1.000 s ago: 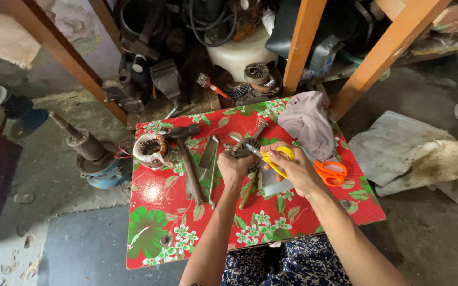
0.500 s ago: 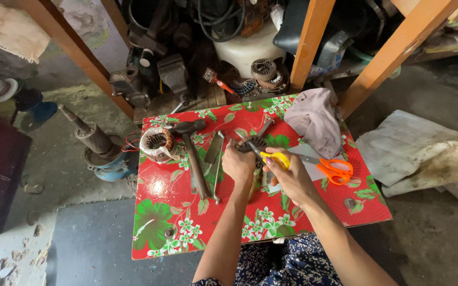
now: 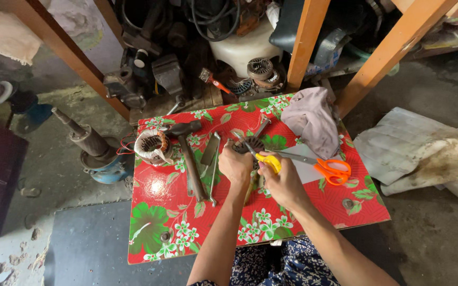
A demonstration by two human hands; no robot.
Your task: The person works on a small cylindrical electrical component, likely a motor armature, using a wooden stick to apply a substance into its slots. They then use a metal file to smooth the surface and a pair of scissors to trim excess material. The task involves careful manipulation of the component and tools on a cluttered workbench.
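Note:
A low table with a red flowered cover (image 3: 155, 222) stands in front of me. My left hand (image 3: 235, 165) grips a small round metal motor part (image 3: 250, 144) just above the table's middle. My right hand (image 3: 281, 180) holds a yellow-handled tool (image 3: 267, 160) whose dark tip rests against that part. Both hands are close together, touching at the part.
On the table lie a hammer (image 3: 186, 153), a wound motor stator (image 3: 152, 146), flat metal tools (image 3: 211, 159), orange-handled scissors (image 3: 327, 167) on a white sheet, and a pinkish cloth (image 3: 311, 119). Orange wooden legs (image 3: 306, 42) and motor scrap stand behind; a motor shaft (image 3: 88, 143) sits on the floor left.
The view has shifted slightly, so the table sits a little lower and to the right. Both hands stay on the motor part and the yellow-handled tool, with only small movements.

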